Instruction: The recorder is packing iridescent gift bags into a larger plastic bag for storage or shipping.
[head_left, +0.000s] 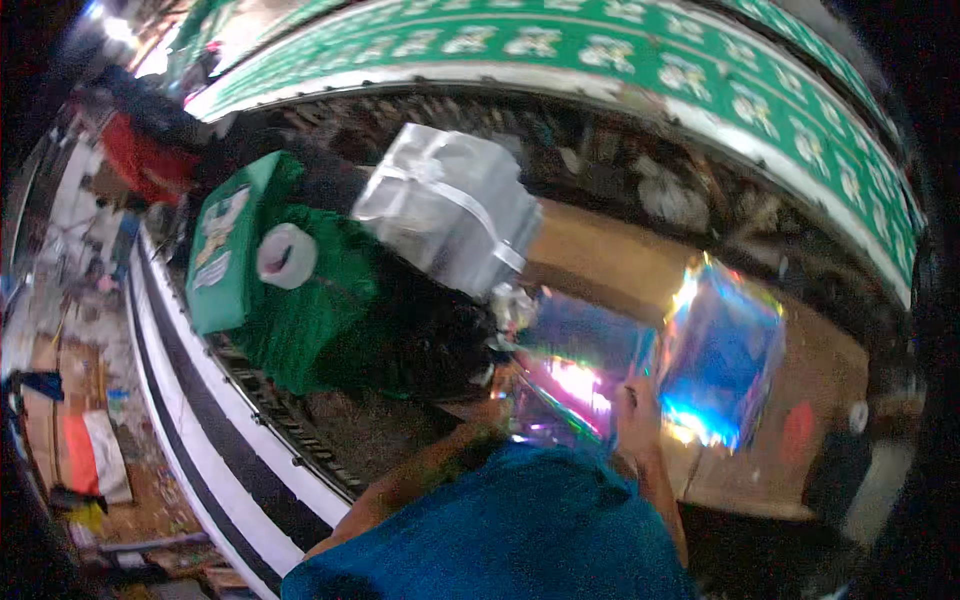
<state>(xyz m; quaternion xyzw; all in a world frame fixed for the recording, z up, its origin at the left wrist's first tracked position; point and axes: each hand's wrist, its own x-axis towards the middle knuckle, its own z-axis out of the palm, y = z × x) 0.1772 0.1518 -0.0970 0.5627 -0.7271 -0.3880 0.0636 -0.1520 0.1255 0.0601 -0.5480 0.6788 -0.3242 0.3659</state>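
An iridescent plastic sheet or bag (574, 375) lies before me, shining pink and violet under the light. My right hand (636, 409) grips its right edge, fingers curled. At its left lower edge is my left hand (491, 412), blurred and dark, so its grip is unclear. Just right of my right hand, a stack of iridescent plastic bags (720, 360) rests on brown cardboard (814, 375). Beyond my hands sits a silvery clear plastic bundle (450, 202) bound with a white band. A small pale crumpled object (515, 307) lies at the sheet's far left corner.
Dark green material (322, 300) is heaped at left, with a white roll (287, 255) and a printed green package (232, 247) on it. Green printed sheeting (540, 45) spans the far side. Black-and-white striped sheeting (217, 420) runs along the left. A person in red (146, 154) is at upper left.
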